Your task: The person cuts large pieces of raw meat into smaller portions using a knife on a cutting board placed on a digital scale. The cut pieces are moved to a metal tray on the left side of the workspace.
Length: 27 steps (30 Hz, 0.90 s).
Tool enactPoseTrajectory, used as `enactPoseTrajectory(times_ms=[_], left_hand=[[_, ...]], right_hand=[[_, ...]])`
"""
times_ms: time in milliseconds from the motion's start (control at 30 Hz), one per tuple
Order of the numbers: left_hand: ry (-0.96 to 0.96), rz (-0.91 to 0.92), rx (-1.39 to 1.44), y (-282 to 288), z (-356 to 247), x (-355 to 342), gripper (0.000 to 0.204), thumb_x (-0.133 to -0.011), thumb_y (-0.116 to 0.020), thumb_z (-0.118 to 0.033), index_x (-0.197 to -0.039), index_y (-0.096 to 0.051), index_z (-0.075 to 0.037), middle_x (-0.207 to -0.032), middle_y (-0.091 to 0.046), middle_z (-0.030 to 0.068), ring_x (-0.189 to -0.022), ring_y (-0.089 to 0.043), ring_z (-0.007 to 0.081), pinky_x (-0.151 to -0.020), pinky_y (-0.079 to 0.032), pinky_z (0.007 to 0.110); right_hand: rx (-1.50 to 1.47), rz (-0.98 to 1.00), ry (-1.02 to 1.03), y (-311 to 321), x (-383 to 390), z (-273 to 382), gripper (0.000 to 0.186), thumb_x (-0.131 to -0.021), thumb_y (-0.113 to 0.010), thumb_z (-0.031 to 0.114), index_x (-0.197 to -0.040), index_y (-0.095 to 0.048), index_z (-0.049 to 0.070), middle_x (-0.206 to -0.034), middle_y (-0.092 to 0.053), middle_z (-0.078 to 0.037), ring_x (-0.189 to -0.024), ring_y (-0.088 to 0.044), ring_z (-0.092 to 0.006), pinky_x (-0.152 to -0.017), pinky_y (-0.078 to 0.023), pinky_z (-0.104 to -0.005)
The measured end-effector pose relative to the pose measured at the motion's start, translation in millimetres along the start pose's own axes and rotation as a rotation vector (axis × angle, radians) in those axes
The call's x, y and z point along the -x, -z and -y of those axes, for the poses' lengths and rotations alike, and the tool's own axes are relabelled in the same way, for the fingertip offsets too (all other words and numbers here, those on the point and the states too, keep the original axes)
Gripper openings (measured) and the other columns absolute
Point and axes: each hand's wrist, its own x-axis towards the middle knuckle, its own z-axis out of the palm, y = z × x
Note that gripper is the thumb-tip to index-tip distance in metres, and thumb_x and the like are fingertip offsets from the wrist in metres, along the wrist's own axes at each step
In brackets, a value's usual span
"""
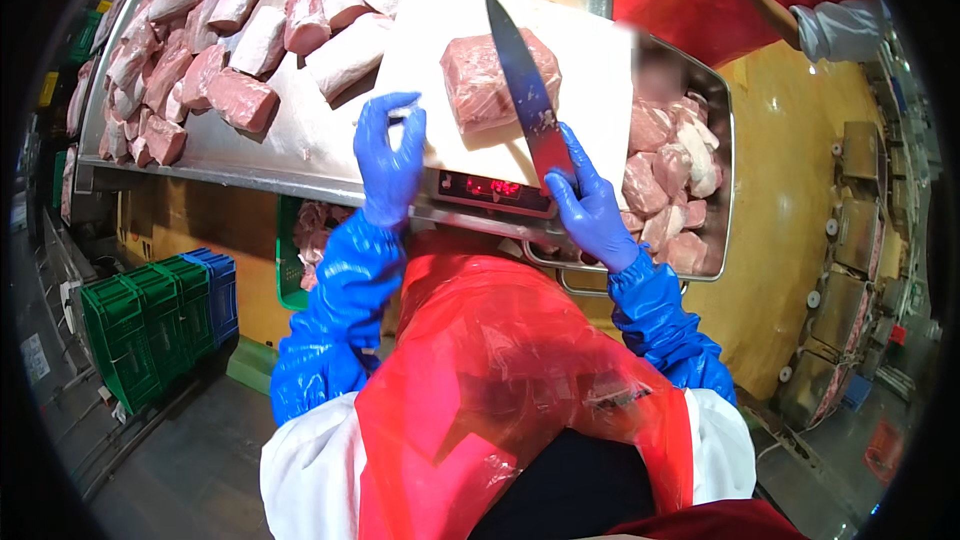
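Note:
My right hand (pixel 597 210), in a blue glove, is closed around the handle of a long knife (pixel 527 80). The blade points away from me and passes over the right part of a thick pink block of meat (pixel 473 85). That block lies on a white board (pixel 425 60); whether the blade touches it I cannot tell. My left hand (pixel 388 155), also gloved in blue, hovers at the board's near left edge, apart from the meat. Its thumb and forefinger are curved with a gap between them, holding nothing. Below the block is a scale display (pixel 495 190) with red digits.
Many meat pieces (pixel 240 95) cover the metal table (pixel 290 155) at left. A steel tub (pixel 728 180) of cut chunks stands at right. Below the table is a green crate (pixel 290 265) with meat. Stacked crates (pixel 150 320) stand lower left. A co-worker's red apron (pixel 690 10) shows far right.

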Motion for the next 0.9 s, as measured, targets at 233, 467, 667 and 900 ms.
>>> enactPoseTrajectory(times_ms=[233, 467, 667, 900], left_hand=[[-0.408, 0.026, -0.298, -30.2, 10.1, 6.4, 0.022, -0.076, -0.078, -0.002, -0.095, -0.070, -0.011, -0.094, -0.064, 0.0100, -0.091, -0.062, 0.0291, -0.080, -0.050, 0.041], [-0.362, -0.019, -0.201, -44.3, 31.0, 8.3, 0.018, -0.075, -0.080, -0.009, -0.089, -0.069, -0.011, -0.086, -0.062, 0.0100, -0.085, -0.059, 0.0299, -0.077, -0.047, 0.043], [-0.219, 0.015, -0.106, -45.0, 16.9, 0.7, 0.029, -0.087, -0.073, -0.007, -0.112, -0.060, -0.001, -0.106, -0.058, 0.0105, -0.098, -0.057, 0.0242, -0.084, -0.047, 0.038], [0.302, 0.325, 0.265, -27.7, 69.0, -27.4, 0.017, -0.096, -0.064, -0.016, -0.098, -0.051, -0.006, -0.082, -0.051, 0.0004, -0.065, -0.045, 0.0066, -0.056, -0.037, 0.024]], right_hand=[[0.176, 0.064, 0.057, -39.3, -67.9, 28.1, 0.068, -0.098, -0.055, 0.011, -0.160, -0.028, 0.019, -0.092, -0.067, -0.029, -0.081, -0.065, -0.0490, -0.072, -0.052, -0.0516], [0.451, 0.377, -0.214, 41.7, 70.4, 42.8, 0.076, -0.094, -0.056, 0.010, -0.161, -0.025, 0.026, -0.081, -0.065, -0.023, -0.066, -0.064, -0.0421, -0.057, -0.049, -0.0508], [0.289, 0.316, -0.247, 62.5, 68.5, 39.5, 0.069, -0.101, -0.053, 0.025, -0.162, -0.019, 0.025, -0.087, -0.067, -0.027, -0.072, -0.064, -0.0443, -0.067, -0.050, -0.0508], [0.026, -0.069, -0.128, 20.2, 49.3, 36.7, 0.069, -0.099, -0.052, 0.024, -0.161, -0.022, 0.024, -0.079, -0.065, -0.026, -0.070, -0.064, -0.0424, -0.070, -0.050, -0.0525]])
